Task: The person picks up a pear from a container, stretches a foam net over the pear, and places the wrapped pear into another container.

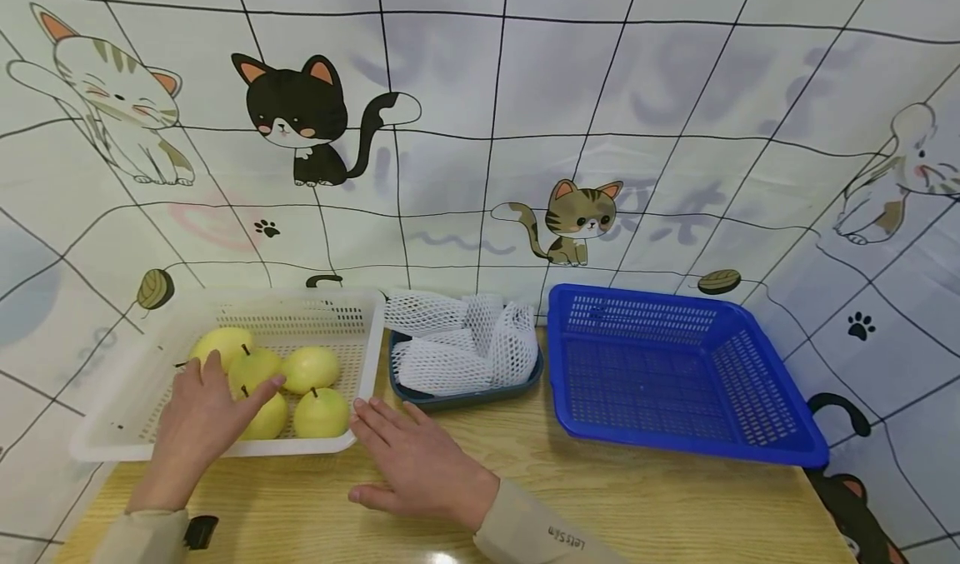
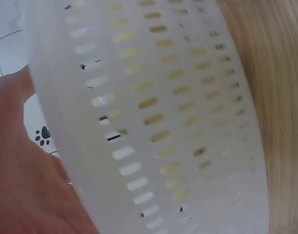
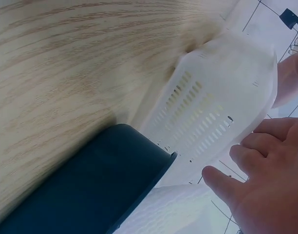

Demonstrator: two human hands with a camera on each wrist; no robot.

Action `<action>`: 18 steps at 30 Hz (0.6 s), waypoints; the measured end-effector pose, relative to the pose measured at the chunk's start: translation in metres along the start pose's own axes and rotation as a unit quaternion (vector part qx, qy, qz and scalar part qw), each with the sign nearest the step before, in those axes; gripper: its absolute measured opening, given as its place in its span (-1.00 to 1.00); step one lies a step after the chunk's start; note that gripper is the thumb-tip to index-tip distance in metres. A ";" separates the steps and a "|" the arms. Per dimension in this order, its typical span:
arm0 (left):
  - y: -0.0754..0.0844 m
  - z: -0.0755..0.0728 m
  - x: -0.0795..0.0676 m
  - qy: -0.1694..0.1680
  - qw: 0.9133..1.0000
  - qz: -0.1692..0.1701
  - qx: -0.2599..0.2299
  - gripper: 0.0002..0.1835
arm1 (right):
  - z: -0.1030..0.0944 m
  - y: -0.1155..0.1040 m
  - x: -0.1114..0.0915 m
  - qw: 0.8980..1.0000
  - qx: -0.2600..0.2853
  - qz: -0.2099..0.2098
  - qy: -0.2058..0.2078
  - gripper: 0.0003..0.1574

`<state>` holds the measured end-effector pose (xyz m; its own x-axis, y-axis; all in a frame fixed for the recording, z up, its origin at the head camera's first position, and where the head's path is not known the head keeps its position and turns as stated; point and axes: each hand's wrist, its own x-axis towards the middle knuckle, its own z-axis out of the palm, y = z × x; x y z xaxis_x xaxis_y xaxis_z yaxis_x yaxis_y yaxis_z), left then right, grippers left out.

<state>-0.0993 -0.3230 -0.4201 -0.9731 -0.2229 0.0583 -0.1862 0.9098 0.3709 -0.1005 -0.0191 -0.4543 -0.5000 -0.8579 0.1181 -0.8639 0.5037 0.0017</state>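
Note:
A white perforated basket [image 1: 300,446] at the left holds several round yellow-green fruits [image 1: 321,412] with dark stems; whether apples or pears I cannot tell. My left hand [image 1: 201,418] reaches over the basket's front rim, fingers over the fruits at the left and thumb spread to the right. Whether it touches a fruit is unclear, and the left wrist view shows mostly the basket wall [image 2: 105,146]. My right hand [image 1: 420,464] is at the basket's front right corner with fingers extended, the fingertips by the rim; nothing is in its palm.
White foam fruit nets [image 1: 450,356] fill a dark teal tray [image 1: 465,399] right of the white basket. Farther right sits a blue perforated basket [image 1: 637,389] with nothing in it. The wooden table [image 1: 637,497] meets a cat-patterned wall covering [image 1: 450,172] behind.

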 end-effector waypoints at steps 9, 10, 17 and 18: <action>-0.013 -0.001 0.010 -0.172 0.984 -0.036 0.023 0.12 | 0.001 0.000 0.000 1.000 -0.007 -0.004 0.006 0.07; -0.013 -0.001 0.010 -0.188 0.981 -0.038 0.026 0.09 | 0.001 0.000 0.000 1.000 -0.007 -0.005 0.007 0.07; -0.013 0.002 0.015 -0.228 0.972 -0.031 0.038 0.07 | 0.002 -0.002 0.000 1.000 -0.009 -0.004 -0.001 0.09; -0.013 0.002 0.016 -0.225 0.973 -0.031 0.038 0.12 | 0.002 -0.002 0.000 1.000 -0.009 -0.003 -0.003 0.09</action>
<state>-0.1128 -0.3376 -0.4261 -0.9174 -0.1185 -0.3800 -0.2396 0.9267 0.2894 -0.0991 -0.0207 -0.4562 -0.4947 -0.8617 0.1126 -0.8659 0.4998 0.0206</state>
